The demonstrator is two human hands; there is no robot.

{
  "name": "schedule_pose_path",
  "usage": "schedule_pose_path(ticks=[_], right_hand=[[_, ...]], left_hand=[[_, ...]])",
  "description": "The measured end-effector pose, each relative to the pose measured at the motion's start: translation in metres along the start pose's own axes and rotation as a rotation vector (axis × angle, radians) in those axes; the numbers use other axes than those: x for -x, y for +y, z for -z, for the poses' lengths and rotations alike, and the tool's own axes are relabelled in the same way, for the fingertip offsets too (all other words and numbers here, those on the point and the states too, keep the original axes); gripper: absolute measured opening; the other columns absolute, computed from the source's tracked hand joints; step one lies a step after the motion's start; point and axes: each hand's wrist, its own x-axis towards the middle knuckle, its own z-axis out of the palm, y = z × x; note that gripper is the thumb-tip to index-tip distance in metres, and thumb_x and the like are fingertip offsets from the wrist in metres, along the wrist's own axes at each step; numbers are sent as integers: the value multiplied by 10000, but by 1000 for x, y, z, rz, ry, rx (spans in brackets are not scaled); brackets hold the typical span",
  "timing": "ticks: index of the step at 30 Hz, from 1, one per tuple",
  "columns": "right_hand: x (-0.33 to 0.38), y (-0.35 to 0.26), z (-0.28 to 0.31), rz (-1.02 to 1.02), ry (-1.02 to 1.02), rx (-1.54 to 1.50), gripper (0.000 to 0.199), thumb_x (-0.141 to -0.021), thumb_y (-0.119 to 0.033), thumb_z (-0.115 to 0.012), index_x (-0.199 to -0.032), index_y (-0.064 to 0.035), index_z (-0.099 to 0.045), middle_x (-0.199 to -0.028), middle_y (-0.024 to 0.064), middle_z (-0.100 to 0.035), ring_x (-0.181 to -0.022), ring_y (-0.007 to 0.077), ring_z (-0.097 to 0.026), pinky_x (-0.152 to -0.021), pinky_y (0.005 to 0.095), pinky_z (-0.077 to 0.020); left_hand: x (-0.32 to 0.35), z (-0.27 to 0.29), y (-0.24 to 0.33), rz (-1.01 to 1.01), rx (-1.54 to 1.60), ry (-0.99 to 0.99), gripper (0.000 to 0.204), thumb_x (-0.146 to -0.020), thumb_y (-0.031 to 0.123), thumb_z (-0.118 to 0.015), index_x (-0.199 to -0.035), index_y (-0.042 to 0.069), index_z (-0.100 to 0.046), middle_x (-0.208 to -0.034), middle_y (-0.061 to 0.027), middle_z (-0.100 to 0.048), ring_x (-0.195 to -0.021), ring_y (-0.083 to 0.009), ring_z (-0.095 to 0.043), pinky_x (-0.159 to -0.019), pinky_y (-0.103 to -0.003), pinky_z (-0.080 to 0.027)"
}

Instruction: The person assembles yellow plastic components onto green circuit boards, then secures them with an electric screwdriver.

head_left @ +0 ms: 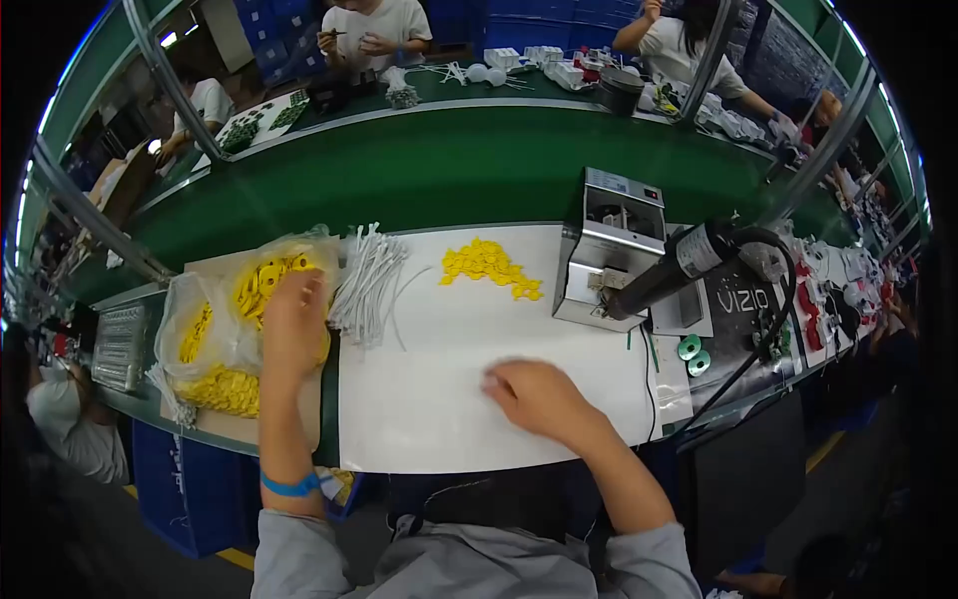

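Note:
My left hand (295, 304) reaches over an opened clear plastic bag (225, 324) packed with small yellow plastic pieces (222, 389). Its fingertips are at the larger yellow pieces near the top of the bag, and I cannot tell whether they grip one. My right hand (539, 397) hovers above the white work sheet (429, 419), its fingers curled in and slightly blurred. What it holds, if anything, is hidden. Beyond it, a loose pile of yellow pieces (484, 262) lies on the sheet. A bundle of white cables (369, 285) is spread between the bag and the sheet.
A metal bench machine (611, 255) stands right of the sheet, with a black cylindrical tool (659, 278) angled against it and a dark cord trailing down. Two green rings (694, 354) lie beside it. A clear tray (120, 346) sits far left. Co-workers sit across the green divider (399, 160).

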Motion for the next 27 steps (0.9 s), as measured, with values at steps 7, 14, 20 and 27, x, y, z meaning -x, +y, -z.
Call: schedule_pose_path(ticks=[7, 14, 20, 27], right_hand=[[-122, 5, -17, 81, 384, 85, 190, -956, -175, -619, -1071, -24, -634, -961, 210, -708, -907, 394, -696, -758, 512, -547], [-120, 3, -17, 52, 53, 203, 224, -947, -251, -673, -954, -31, -632, -897, 178, -713, -879, 387, -691, -760, 495, -534], [-70, 23, -21, 148, 149, 183, 214, -939, -219, -667, -896, -21, -597, -832, 171, -679, -807, 384, -673, -733, 472, -542], [-10, 28, -8, 52, 228, 92, 164, -864, -100, -730, -921, -17, -601, -927, 138, -633, -852, 349, -658, -750, 417, -542]], left_hand=[[-22, -13, -56, 113, -82, -288, 167, -882, 93, -717, -992, -27, -752, -976, -197, -724, -878, -340, -696, -813, -381, -550], [-30, 3, -60, 273, 244, -565, 206, -885, 102, -735, -1042, -31, -751, -904, -129, -750, -782, -189, -684, -746, -302, -531], [-36, -8, -81, 124, 157, -593, 202, -902, 58, -698, -1089, -3, -744, -917, -124, -728, -741, -190, -660, -720, -301, -526], [-11, -7, -6, -6, 439, -159, 275, -990, 40, -592, -1256, 56, -659, -1070, -93, -659, -871, -167, -607, -765, -277, -487]])
